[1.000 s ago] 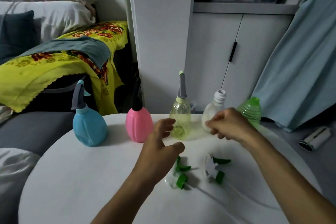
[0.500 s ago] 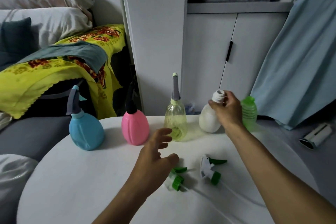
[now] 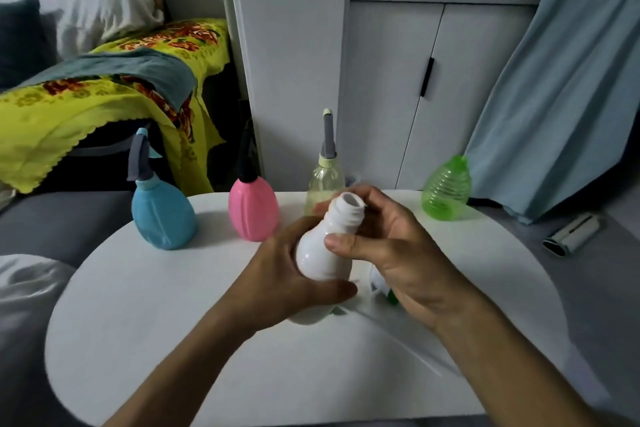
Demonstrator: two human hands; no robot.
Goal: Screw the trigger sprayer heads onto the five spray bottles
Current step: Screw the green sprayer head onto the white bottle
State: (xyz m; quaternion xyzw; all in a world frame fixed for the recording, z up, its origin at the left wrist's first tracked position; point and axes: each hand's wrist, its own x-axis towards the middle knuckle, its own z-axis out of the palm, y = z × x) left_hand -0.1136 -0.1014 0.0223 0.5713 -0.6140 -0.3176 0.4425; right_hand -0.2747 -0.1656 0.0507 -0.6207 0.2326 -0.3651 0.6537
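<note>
Both hands hold the white bottle (image 3: 320,255) above the middle of the round white table (image 3: 145,319), its open threaded neck up. My left hand (image 3: 280,279) grips its body from the left. My right hand (image 3: 391,243) pinches its neck. Behind stand the blue bottle (image 3: 162,213), the pink bottle (image 3: 253,210) and the yellow bottle (image 3: 323,184), each with a sprayer head on. The green bottle (image 3: 446,192) at the back right has no head. A white and green sprayer head (image 3: 381,286) lies under my right hand, mostly hidden.
A white cupboard (image 3: 398,87) stands behind the table. At the left is a grey sofa (image 3: 59,222) with a yellow flowered cloth (image 3: 79,107). Light blue fabric (image 3: 561,87) hangs at the right, and a lint roller (image 3: 571,234) lies beside the table.
My right hand took the white bottle from the back row and brought it to the table's middle. My left hand rose from the loose heads and gripped the bottle's body.
</note>
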